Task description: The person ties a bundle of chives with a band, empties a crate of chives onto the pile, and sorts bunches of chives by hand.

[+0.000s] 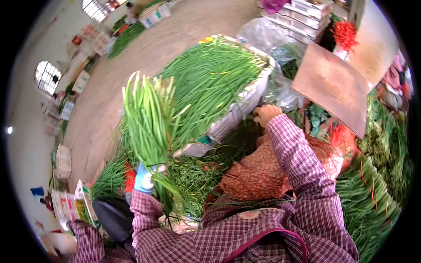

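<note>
Upright in my left hand (151,175), which wears a light blue covering, is a bunch of long green stalks (147,116) with pale ends at the top. My left fingers are wrapped round its lower part. My right hand (266,115) is bare and closed, near the right side of a white crate (258,87); whatever its fingers hold, if anything, is too small to make out. The crate is heaped with green stalks (215,74). Loose green leaves (193,179) lie below the crate, beside a red patterned cloth (254,175) over my lap.
A brown board (333,87) stands tilted at the right, near red ties (345,35) and stacked white crates (298,17). More green bundles (368,201) lie at the lower right. Another person's checked sleeve (87,241) shows at the lower left.
</note>
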